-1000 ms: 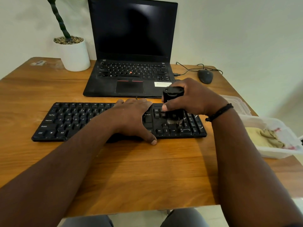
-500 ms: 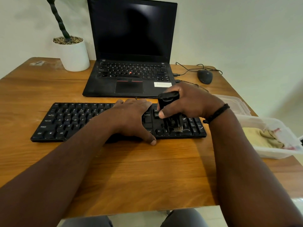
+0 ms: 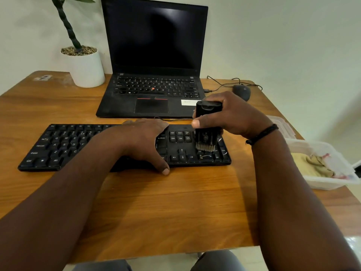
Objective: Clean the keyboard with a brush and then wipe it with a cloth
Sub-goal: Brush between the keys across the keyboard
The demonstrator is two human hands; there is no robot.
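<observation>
R hand [image 3: 232, 116] grips brush [image 3: 207, 126], bristles on keyboard [image 3: 58, 145] at frame ctr-right; L hand [image 3: 144, 141] lies flat on keys, fingers relaxed.

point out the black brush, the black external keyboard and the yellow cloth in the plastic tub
black brush [image 3: 207, 122], head view, on its black body below the thumb
black external keyboard [image 3: 64, 143], head view, on the left letter keys
yellow cloth [image 3: 310, 165], head view, on its crumpled middle

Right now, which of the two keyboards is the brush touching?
The separate black keyboard lying flat at the front of the table, nearer the person. The brush bristles rest on its right end. The laptop behind has its own built-in keys, untouched.
</observation>
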